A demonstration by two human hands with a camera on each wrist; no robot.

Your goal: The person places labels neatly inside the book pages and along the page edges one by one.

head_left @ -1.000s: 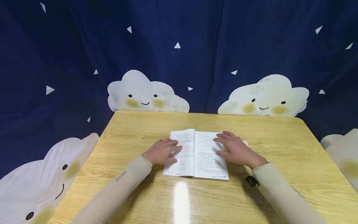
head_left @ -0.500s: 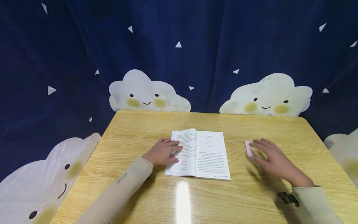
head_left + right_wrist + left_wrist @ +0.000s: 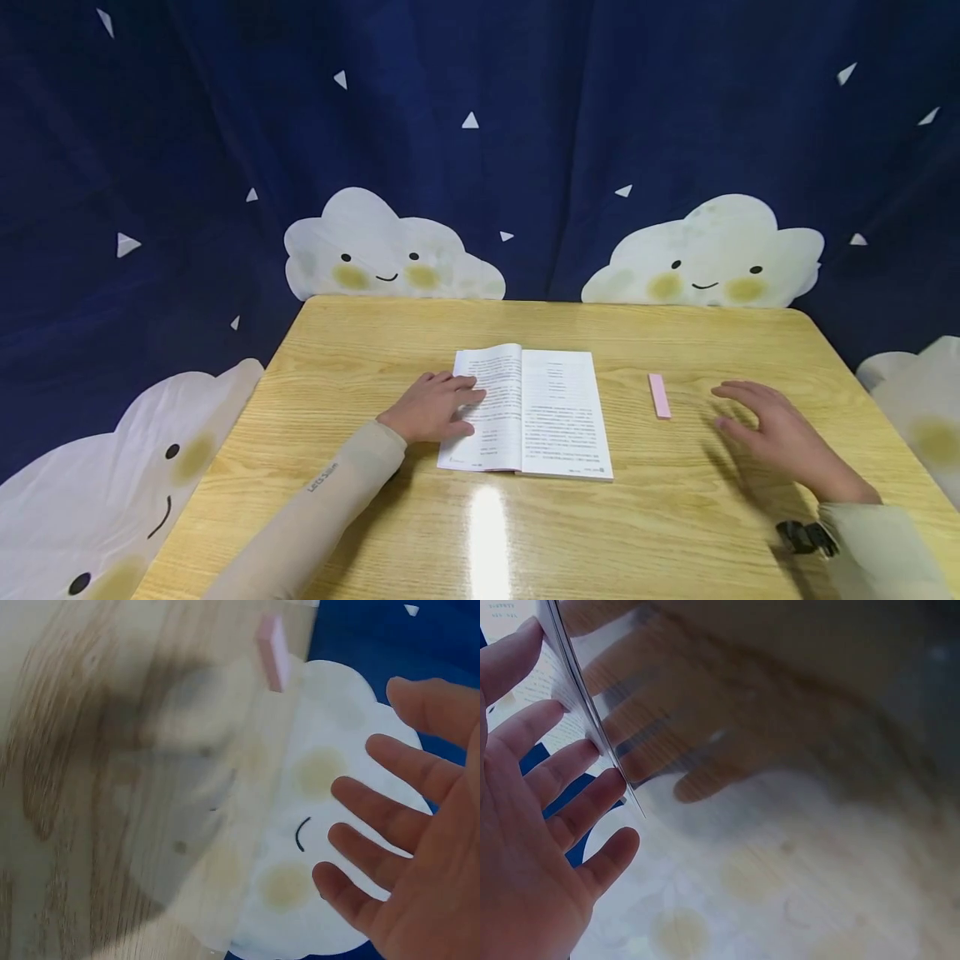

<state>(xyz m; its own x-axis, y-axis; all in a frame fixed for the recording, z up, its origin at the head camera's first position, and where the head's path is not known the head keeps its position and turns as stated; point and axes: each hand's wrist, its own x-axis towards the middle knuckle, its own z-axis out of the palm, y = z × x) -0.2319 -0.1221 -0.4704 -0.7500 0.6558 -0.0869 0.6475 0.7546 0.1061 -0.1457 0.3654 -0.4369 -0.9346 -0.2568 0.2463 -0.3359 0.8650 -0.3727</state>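
An opened book (image 3: 562, 417) with printed pages lies on the wooden table. My left hand (image 3: 431, 408) rests on its left page, fingers spread; in the left wrist view the left hand (image 3: 547, 802) has its fingertips against the book's edge. To the right of the book lies a narrow pink strip (image 3: 659, 396), which looks like a small block (image 3: 274, 652) in the right wrist view. My right hand (image 3: 787, 437) is held above the table, right of the pink piece and apart from it. Nothing is in the right hand (image 3: 412, 817), whose fingers are extended.
The wooden table (image 3: 375, 333) has rounded far corners and a glossy light reflection near its front. Behind it hangs a dark blue curtain (image 3: 420, 150) with smiling white clouds and triangles. A black band (image 3: 806, 537) is on the right wrist.
My right hand has moved off the right page, past the pink piece, and farther right, leaving the pink piece in full view. The left hand has stayed on the left page.
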